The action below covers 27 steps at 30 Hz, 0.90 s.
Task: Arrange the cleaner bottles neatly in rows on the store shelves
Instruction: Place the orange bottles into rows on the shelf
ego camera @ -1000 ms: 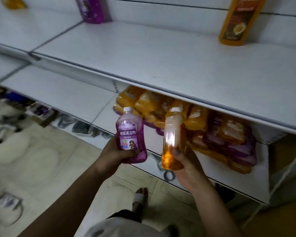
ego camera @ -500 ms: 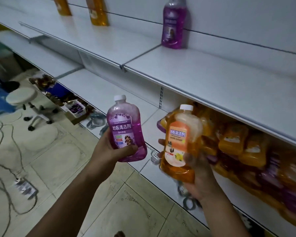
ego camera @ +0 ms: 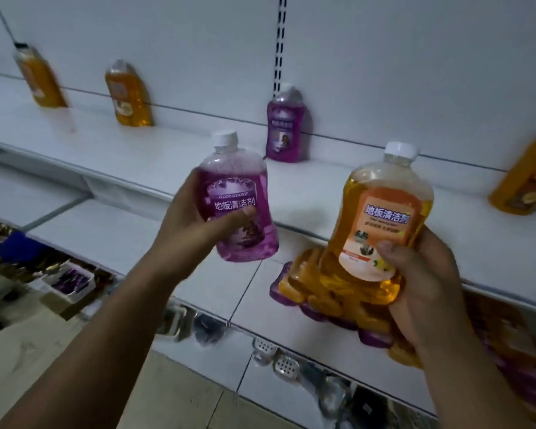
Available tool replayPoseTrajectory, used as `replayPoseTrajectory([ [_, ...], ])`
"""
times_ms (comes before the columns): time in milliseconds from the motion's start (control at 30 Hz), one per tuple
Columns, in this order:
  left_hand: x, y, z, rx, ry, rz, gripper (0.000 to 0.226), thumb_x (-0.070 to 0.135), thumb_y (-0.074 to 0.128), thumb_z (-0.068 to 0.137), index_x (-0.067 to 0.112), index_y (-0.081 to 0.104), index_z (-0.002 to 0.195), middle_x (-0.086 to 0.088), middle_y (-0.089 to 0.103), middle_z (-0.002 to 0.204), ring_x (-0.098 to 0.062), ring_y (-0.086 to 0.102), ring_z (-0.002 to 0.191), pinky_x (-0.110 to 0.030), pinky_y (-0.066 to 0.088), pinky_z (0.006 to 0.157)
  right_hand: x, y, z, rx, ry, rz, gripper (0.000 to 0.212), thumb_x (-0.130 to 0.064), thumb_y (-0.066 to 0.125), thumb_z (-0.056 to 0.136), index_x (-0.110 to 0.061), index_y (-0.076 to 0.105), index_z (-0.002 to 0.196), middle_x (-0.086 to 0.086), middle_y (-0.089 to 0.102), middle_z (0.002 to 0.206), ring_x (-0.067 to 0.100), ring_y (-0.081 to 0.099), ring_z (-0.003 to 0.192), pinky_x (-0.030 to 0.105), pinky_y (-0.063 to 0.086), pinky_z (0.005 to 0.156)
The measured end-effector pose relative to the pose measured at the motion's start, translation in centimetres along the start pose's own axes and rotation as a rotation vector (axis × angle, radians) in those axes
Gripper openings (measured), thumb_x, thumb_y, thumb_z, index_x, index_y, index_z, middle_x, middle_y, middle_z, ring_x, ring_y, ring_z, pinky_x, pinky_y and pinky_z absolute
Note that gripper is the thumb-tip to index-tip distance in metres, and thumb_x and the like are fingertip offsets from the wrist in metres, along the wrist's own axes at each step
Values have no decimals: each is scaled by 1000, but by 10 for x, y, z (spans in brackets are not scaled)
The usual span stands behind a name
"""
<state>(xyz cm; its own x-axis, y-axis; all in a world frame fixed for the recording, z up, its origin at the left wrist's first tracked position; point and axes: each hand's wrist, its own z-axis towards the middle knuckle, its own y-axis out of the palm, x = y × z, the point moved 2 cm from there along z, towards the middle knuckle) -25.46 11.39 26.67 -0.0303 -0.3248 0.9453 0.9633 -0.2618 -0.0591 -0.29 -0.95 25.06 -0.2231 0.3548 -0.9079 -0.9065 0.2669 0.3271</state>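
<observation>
1. The purple bottle (ego camera: 239, 205) is clear, flat-sided plastic with a white screw cap, foamy violet liquid and a purple "FLOOR CLEANER" label. The left hand (ego camera: 192, 224) grips it, thumb across the label and fingers curled behind, in front of the upper shelf (ego camera: 167, 156).
2. The orange bottle (ego camera: 381, 218) has the same shape, with amber liquid and an orange label. The right hand (ego camera: 424, 283) wraps round its base, thumb on the label's lower edge.
3. On the smooth white upper shelf stand a second purple bottle (ego camera: 285, 128) and three orange ones (ego camera: 129, 94), well apart.
4. On the lower shelf (ego camera: 121, 230) lies a heap of bottles (ego camera: 307, 289), orange and purple, on their sides.
</observation>
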Motion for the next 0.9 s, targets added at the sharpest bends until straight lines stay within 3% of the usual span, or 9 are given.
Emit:
replayPoseTrajectory([
  [100, 13, 8, 67, -89, 151, 130, 77, 2, 88, 79, 17, 47, 143, -3, 70, 126, -18, 74, 113, -37, 64, 85, -10, 3, 30, 108, -68, -36, 22, -14, 75, 78, -29, 80, 92, 3, 80, 97, 22, 78, 93, 33, 63, 72],
  [200, 18, 22, 128, -183, 232, 195, 78, 1, 89, 77, 14, 46, 140, -5, 68, 126, -21, 73, 112, -38, 64, 86, -10, 3, 63, 169, -87, -69, 20, -19, 72, 83, -29, 76, 100, 1, 80, 102, 23, 78, 98, 45, 60, 83],
  [333, 25, 45, 197, -259, 293, 343, 76, 11, 94, 74, 16, 50, 136, 0, 69, 119, -15, 74, 104, -31, 64, 80, -10, 11, 106, 151, -91, -28, 33, -21, 80, 81, -23, 71, 113, 3, 79, 107, 25, 77, 103, 46, 61, 86],
  [533, 27, 78, 270, -386, 450, 627, 86, 29, 98, 67, 26, 46, 134, 9, 62, 120, -13, 69, 102, -20, 59, 75, -3, 19, 144, 183, -73, -13, 47, -30, 71, 76, -18, 69, 121, 5, 79, 108, 24, 77, 102, 38, 62, 78],
  [700, 11, 95, 311, -395, 596, 919, 91, 56, 93, 64, 28, 50, 139, 10, 61, 113, -19, 60, 109, -36, 46, 89, 4, 22, 158, 260, -75, -52, 47, -32, 71, 74, -20, 69, 120, 3, 79, 109, 23, 77, 102, 40, 62, 80],
  [767, 3, 100, 323, -379, 612, 970, 92, 63, 91, 62, 28, 52, 138, 7, 63, 114, -19, 53, 111, -36, 36, 91, 5, 22, 161, 280, -79, -67, 45, -33, 70, 73, -21, 70, 117, 3, 80, 107, 23, 78, 100, 36, 64, 77],
  [900, -10, 106, 337, -369, 640, 1002, 89, 71, 85, 57, 32, 53, 130, 3, 60, 113, -23, 50, 111, -36, 34, 89, 7, 25, 165, 329, -92, -104, 55, -42, 71, 66, -22, 69, 118, 1, 80, 107, 20, 78, 98, 31, 64, 71],
])
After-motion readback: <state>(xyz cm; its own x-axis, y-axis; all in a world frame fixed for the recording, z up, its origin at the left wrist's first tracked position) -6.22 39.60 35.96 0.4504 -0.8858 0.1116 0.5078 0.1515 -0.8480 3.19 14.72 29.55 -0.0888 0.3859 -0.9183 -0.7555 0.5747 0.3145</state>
